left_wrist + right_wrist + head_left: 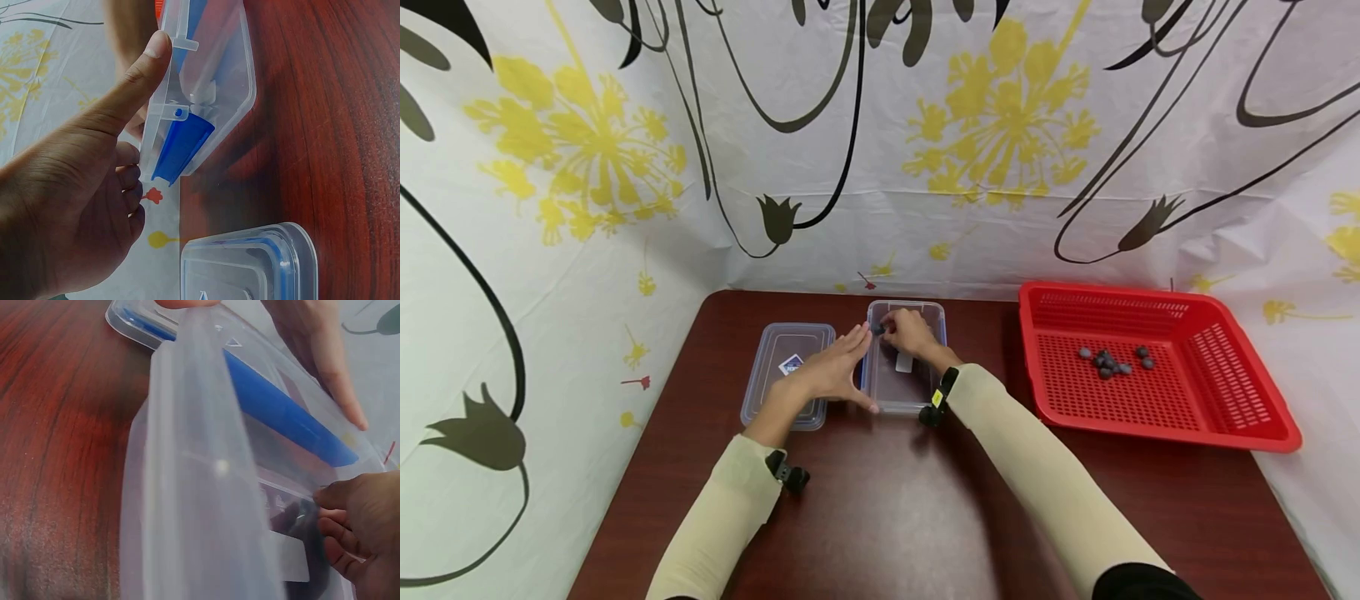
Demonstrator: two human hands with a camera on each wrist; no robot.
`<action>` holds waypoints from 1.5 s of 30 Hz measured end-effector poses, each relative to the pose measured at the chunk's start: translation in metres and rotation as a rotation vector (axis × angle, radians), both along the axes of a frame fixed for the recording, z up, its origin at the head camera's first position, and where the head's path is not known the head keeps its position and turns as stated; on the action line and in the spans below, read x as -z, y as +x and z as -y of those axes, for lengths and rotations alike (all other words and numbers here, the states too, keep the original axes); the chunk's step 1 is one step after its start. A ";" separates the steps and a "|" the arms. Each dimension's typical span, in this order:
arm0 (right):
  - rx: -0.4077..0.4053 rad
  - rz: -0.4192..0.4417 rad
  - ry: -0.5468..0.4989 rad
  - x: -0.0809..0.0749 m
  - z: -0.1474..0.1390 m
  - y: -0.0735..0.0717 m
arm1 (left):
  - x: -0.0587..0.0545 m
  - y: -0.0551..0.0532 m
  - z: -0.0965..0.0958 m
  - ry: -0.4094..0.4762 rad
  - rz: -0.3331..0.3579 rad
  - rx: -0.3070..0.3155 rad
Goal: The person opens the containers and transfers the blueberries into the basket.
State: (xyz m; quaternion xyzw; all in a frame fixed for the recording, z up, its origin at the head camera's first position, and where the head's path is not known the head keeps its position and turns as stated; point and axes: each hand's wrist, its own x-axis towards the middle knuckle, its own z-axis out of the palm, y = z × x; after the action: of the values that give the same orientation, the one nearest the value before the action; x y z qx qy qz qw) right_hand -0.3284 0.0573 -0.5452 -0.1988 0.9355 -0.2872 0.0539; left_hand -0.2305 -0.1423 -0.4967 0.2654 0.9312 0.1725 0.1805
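Observation:
A clear plastic box (880,398) with blue side clips stands near the table's back edge. My right hand (912,333) reaches into its far left corner, pinching a small dark grey lump (878,330); in the right wrist view the curled fingers (350,550) mostly hide it. My left hand (829,368) rests against the box's left rim, fingers straight and thumb apart; the left wrist view shows the thumb (153,53) along the rim. Beside the box on the left lies a clear lid (767,367) with a blue-and-white label.
A red perforated plastic basket (1150,421) stands at the right, with several small dark grey lumps (1105,362) on its floor. The brown wooden table (880,508) extends in front of the box. A patterned white cloth (865,233) hangs behind and at the sides.

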 end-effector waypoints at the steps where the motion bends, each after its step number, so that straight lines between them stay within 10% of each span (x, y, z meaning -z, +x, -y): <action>1: 0.006 0.000 0.001 0.000 0.000 0.001 | 0.000 0.000 0.000 -0.002 0.000 0.000; 16: -0.016 -0.021 0.004 -0.002 -0.004 0.005 | 0.000 -0.001 -0.002 -0.006 0.002 0.005; 45: -0.117 -0.239 -0.091 -0.087 -0.086 0.061 | 0.002 0.000 -0.001 0.015 0.015 -0.021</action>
State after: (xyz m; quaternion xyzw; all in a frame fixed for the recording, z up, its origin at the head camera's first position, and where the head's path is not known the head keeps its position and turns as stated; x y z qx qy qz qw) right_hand -0.2678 0.1437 -0.4579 -0.2882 0.9081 -0.2997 -0.0503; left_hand -0.2307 -0.1411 -0.4989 0.2558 0.9313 0.1831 0.1835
